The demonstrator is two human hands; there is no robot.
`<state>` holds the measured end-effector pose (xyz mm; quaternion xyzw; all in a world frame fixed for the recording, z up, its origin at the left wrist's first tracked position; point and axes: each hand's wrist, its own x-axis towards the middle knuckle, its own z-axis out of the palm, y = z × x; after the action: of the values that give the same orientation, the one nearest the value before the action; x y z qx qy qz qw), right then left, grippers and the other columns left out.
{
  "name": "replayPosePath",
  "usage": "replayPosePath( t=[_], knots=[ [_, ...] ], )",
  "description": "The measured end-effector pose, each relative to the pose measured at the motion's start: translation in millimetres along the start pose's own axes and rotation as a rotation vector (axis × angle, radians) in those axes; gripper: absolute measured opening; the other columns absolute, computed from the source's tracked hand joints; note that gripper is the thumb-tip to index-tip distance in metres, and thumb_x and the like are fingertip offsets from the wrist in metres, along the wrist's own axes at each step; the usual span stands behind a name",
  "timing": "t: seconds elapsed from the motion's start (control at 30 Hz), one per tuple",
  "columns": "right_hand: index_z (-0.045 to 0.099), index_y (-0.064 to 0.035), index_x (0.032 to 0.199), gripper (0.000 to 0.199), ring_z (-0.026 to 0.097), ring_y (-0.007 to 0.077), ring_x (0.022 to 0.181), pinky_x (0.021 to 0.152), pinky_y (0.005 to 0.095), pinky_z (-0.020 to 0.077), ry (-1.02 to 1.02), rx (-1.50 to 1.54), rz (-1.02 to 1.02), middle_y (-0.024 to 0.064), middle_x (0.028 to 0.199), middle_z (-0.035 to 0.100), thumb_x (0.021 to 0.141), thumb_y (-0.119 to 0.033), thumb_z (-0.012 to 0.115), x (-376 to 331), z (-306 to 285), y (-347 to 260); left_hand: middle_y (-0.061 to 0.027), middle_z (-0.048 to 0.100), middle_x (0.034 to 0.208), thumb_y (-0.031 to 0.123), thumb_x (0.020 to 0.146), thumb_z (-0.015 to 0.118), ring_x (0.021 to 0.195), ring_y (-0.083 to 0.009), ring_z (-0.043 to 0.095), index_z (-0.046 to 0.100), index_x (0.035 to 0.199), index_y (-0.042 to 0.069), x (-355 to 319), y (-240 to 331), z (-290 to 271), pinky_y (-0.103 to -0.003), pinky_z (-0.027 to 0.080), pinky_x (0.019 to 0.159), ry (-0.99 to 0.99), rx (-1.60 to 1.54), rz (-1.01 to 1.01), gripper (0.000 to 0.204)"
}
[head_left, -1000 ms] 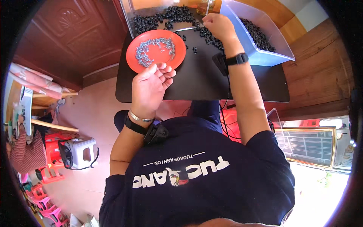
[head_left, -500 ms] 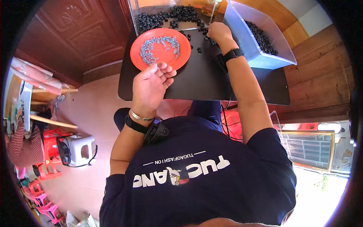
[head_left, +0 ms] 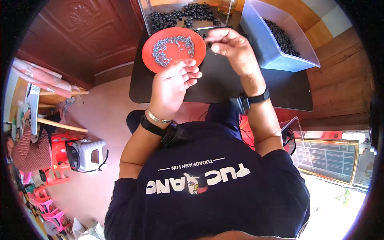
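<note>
My left hand [head_left: 171,86] is at the near rim of a red plate [head_left: 149,52], palm turned up. Its thumb and forefinger come together and the other fingers curl; anything between them is too small to make out. Small silvery metal pieces [head_left: 161,56] lie in a ring on the plate. To the right of the plate, my right hand [head_left: 236,50] is raised over the dark table with thumb and forefinger closed around a small black part [head_left: 209,45]. Similar black parts [head_left: 200,14] lie heaped behind the plate, in and before a clear-walled box [head_left: 145,18].
A translucent bluish bin [head_left: 276,62] holding more black parts stands at the table's right. The dark tabletop [head_left: 224,88] ends just before my lap. At left are a white stool [head_left: 94,156], red stools [head_left: 60,154] and another person in a striped sleeve [head_left: 34,150].
My right hand has drawn back from the black parts beside the bin toward the plate, bringing a small black part with it. My left hand has shifted slightly right and stays pinched.
</note>
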<state>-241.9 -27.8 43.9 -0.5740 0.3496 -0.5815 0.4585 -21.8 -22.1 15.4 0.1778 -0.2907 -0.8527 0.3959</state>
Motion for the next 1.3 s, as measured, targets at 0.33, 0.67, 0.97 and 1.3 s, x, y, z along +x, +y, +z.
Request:
replayPosePath(
  t=[0.33, 0.67, 0.97, 1.3],
  knots=[
    [0.061, -0.0017, 0.110, 0.032, 0.061, 0.0152, 0.096, 0.085, 0.0294, 0.0509, 0.035, -0.024, -0.065, 0.0082, 0.104, 0.066, 0.079, 0.008, 0.066, -36, 58, 18, -0.0102, 0.062, 0.109, 0.024, 0.098, 0.040, 0.100, -0.0212, 0.059, 0.055, 0.115, 0.002, 1, -3, -13, -0.035, 0.044, 0.088, -0.100, 0.126, 0.051, 0.031],
    [0.066, -0.0019, 0.102, 0.025, 0.062, 0.0170, 0.094, 0.084, 0.0290, 0.0511, 0.240, 0.052, -0.084, 0.0094, 0.101, 0.065, 0.079, 0.008, 0.067, -44, 82, 32, -0.0008, 0.059, 0.094, 0.017, 0.096, 0.047, 0.088, -0.0093, 0.056, 0.056, 0.102, 0.006, 2, 9, -12, -0.027, 0.043, 0.081, -0.040, 0.098, -0.026, 0.015],
    [0.068, -0.0033, 0.099, 0.024, 0.061, 0.0170, 0.095, 0.082, 0.0286, 0.0516, 0.194, -0.300, -0.161, 0.0094, 0.104, 0.063, 0.077, 0.005, 0.070, -69, 85, 23, 0.0019, 0.056, 0.087, 0.016, 0.092, 0.051, 0.083, -0.0063, 0.051, 0.056, 0.092, 0.007, -18, -8, -14, -0.024, 0.040, 0.079, -0.105, 0.244, 0.120, 0.010],
    [0.067, -0.0036, 0.099, 0.023, 0.060, 0.0172, 0.096, 0.083, 0.0292, 0.0503, 0.112, 0.099, -0.088, 0.0092, 0.104, 0.063, 0.077, 0.002, 0.071, -99, 84, 7, -0.0002, 0.057, 0.093, 0.021, 0.093, 0.050, 0.088, -0.0089, 0.052, 0.055, 0.095, 0.008, -52, -28, 13, -0.028, 0.041, 0.083, -0.147, 0.196, 0.165, 0.014]
  ],
)
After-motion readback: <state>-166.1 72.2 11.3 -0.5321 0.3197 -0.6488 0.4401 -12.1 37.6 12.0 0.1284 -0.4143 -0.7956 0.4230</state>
